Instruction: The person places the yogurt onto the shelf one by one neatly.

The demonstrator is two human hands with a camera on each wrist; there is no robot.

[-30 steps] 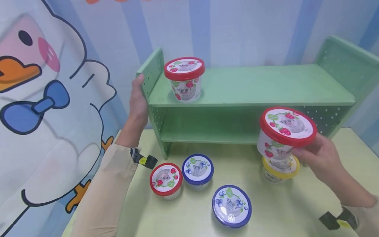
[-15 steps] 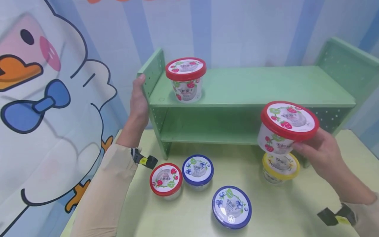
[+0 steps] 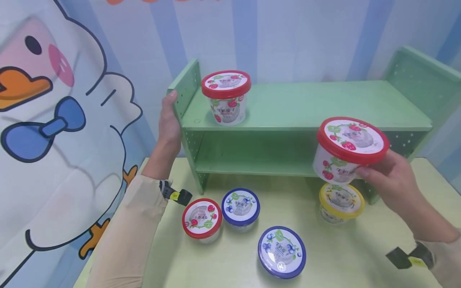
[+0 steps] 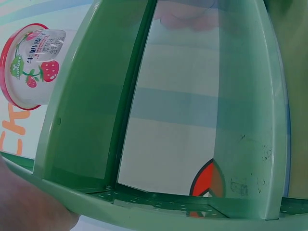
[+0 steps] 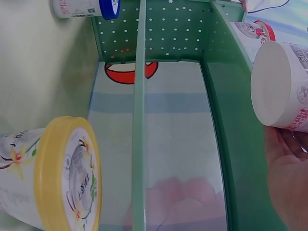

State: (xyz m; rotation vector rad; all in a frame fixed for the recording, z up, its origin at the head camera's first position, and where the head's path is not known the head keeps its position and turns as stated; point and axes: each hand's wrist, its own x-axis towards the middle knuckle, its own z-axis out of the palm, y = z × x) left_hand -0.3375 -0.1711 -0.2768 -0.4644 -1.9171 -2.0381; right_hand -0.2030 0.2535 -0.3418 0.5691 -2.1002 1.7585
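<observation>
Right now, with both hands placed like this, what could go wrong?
The right hand grips the raised strawberry cup at its side, so a slip could drop it onto the yellow-lidded vanilla cup that appears below. The left hand rests against the green shelf rack; a push might shift it and jostle the red-lidded cup on top.

Held tub (image 3: 351,140) looks smooth, shelf (image 3: 306,102) glossy, sleeves (image 3: 126,236) cloth

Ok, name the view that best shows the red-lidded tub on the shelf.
The head view: the red-lidded tub shows lid and front uncovered. The left wrist view has it sideways, partly behind the shelf; the right wrist view, small, partly behind the held tub.
</observation>
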